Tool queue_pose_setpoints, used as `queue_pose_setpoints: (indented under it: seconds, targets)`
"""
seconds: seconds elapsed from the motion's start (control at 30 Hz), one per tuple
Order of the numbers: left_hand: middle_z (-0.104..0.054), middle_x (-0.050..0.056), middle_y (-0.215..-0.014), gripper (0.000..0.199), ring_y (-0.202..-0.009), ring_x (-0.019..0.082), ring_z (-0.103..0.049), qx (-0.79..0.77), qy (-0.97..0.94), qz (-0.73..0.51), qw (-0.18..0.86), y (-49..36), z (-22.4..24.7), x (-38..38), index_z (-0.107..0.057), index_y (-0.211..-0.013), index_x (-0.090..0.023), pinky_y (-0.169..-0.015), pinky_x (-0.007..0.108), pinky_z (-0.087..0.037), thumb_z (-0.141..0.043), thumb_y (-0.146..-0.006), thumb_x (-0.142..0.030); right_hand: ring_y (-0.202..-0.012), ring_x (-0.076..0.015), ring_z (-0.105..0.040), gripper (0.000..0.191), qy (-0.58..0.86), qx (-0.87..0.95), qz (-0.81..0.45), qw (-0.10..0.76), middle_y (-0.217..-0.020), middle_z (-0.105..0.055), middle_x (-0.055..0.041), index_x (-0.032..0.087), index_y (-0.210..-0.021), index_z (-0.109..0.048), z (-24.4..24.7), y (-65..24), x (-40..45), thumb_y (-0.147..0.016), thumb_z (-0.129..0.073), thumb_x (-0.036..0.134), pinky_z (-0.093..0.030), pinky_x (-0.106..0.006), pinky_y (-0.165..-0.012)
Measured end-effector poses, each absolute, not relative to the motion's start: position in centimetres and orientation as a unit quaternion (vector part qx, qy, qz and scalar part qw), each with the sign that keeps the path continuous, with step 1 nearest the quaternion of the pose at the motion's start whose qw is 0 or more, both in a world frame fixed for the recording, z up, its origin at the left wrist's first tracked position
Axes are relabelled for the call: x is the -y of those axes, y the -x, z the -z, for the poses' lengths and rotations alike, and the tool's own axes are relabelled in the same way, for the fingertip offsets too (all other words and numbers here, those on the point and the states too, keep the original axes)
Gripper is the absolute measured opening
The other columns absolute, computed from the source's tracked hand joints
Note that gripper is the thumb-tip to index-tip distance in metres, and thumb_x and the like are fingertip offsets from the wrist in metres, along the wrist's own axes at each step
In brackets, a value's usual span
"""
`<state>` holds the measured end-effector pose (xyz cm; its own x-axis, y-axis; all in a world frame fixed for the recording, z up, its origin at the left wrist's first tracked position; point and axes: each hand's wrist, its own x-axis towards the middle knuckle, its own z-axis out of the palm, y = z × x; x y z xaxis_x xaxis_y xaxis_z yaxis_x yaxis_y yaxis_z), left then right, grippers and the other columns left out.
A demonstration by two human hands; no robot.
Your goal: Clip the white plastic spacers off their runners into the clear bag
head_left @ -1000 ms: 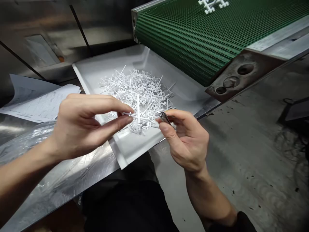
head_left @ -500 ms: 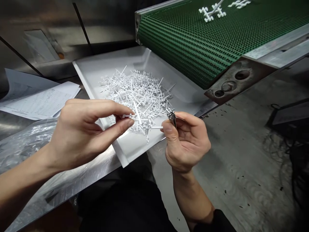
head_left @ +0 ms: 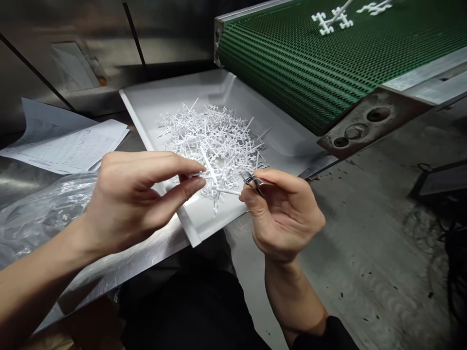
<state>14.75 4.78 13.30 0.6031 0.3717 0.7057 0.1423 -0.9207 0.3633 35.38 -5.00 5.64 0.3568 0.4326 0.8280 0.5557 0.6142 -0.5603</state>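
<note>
Branched white piece: the white plastic piece (head_left: 209,166) is in the gap between the hands, just off the left hand's fingertips, above the near part of the tray (head_left: 195,238).
Nearer hand: def the left hand (head_left: 131,194), thumb and index pinched on the piece's left end.
Right hand: the right hand (head_left: 288,214) is just to the right, thumb and fingers closed on a small metal nail clipper (head_left: 257,184).
Gap: hands are apart, fingertips facing each other, piece and clipper head in between.
Which way it points: piece runs roughly left to right out of the pinch. One straight stem sticks up, leaning far and a bit left.
Thin rod: a white rod (head_left: 229,192) runs right to the right thumb; can't tell if it's the same piece or actually touching. Bit blurry there tbh.
Clipper: head aims left and slightly far, at the piece's right side. Can't tell if it touches.
Behind it all: white pile (head_left: 219,129) in the tray, green conveyor belt (head_left: 310,68) far right.
</note>
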Motion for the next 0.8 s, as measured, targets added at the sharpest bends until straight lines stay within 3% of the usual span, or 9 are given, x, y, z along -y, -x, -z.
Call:
queue_pose_setpoints:
  seconds: [0.13, 0.27, 0.37, 0.47, 0.6, 0.7, 0.8]
  targets:
    - [-0.084, 0.000, -0.092, 0.010, -0.077, 0.010, -0.079, -0.114, -0.899, -0.412, 0.100, -14.5, -13.2, -4.8, -0.080, -0.103, -0.018, -0.072, 0.019, -0.061, -0.080, -0.100, -0.009, -0.081, -0.0212, -0.078, 0.055, 0.407, 0.649, 0.126, 0.630, -0.102, -0.085, -0.0028, 0.026, -0.141, -0.078, -6.0, -36.4, 4.9, -0.092, -0.083, 0.002, -0.071, -0.036, -0.069]
    - [-0.083, 0.002, -0.091, 0.013, -0.078, 0.014, -0.080, -0.081, -0.907, -0.409, 0.057, -14.3, -12.8, -4.8, -0.078, -0.107, -0.018, -0.072, 0.024, -0.061, -0.078, -0.100, -0.007, -0.081, -0.0212, -0.077, 0.055, 0.398, 0.657, 0.127, 0.627, -0.102, -0.084, -0.0029, 0.025, -0.142, -0.078, -6.3, -36.2, 4.9, -0.092, -0.083, 0.003, -0.070, -0.036, -0.068]
    - [-0.082, 0.002, -0.094, 0.022, -0.081, 0.016, -0.079, -0.056, -0.912, -0.404, 0.048, -13.8, -12.4, -5.1, -0.077, -0.110, -0.019, -0.076, 0.029, -0.063, -0.074, -0.098, -0.001, -0.080, -0.0195, -0.080, 0.042, 0.436, 0.589, 0.056, 0.678, -0.100, -0.084, -0.0010, 0.029, -0.131, -0.081, -6.3, -35.2, 5.0, -0.094, -0.084, 0.008, -0.071, -0.034, -0.068]
    - [-0.083, 0.005, -0.099, 0.027, -0.085, 0.019, -0.079, -0.035, -0.909, -0.413, 0.030, -13.4, -12.1, -5.4, -0.076, -0.113, -0.018, -0.078, 0.034, -0.063, -0.074, -0.095, 0.002, -0.067, -0.0150, -0.078, 0.027, 0.480, 0.490, -0.084, 0.722, -0.087, -0.080, 0.0037, 0.029, -0.117, -0.081, -6.1, -34.5, 5.1, -0.095, -0.087, 0.016, -0.069, -0.027, -0.060]
    - [-0.081, 0.003, -0.087, 0.015, -0.077, 0.017, -0.077, -0.066, -0.915, -0.397, 0.023, -13.3, -12.7, -5.2, -0.076, -0.103, -0.017, -0.076, 0.031, -0.062, -0.074, -0.098, -0.004, -0.061, -0.0113, -0.077, 0.024, 0.469, 0.450, -0.183, 0.738, -0.075, -0.078, 0.0082, 0.029, -0.114, -0.081, -5.6, -34.4, 4.9, -0.094, -0.090, 0.019, -0.066, -0.020, -0.060]
    - [-0.082, 0.000, -0.085, 0.009, -0.071, 0.013, -0.077, -0.119, -0.915, -0.375, 0.090, -13.4, -13.5, -5.0, -0.078, -0.097, -0.019, -0.065, 0.023, -0.057, -0.075, -0.100, -0.012, -0.065, -0.0130, -0.079, 0.026, 0.478, 0.468, -0.130, 0.732, -0.081, -0.079, 0.0061, 0.029, -0.115, -0.082, -5.3, -34.5, 4.7, -0.093, -0.090, 0.017, -0.068, -0.022, -0.060]
    - [-0.082, -0.003, -0.081, 0.012, -0.060, 0.008, -0.070, -0.171, -0.901, -0.368, 0.154, -13.7, -14.0, -4.9, -0.079, -0.088, -0.020, -0.054, 0.019, -0.049, -0.076, -0.097, -0.014, -0.079, -0.0159, -0.082, 0.036, 0.464, 0.530, -0.007, 0.710, -0.100, -0.084, 0.0013, 0.029, -0.122, -0.083, -5.2, -34.7, 4.6, -0.092, -0.088, 0.010, -0.073, -0.027, -0.070]
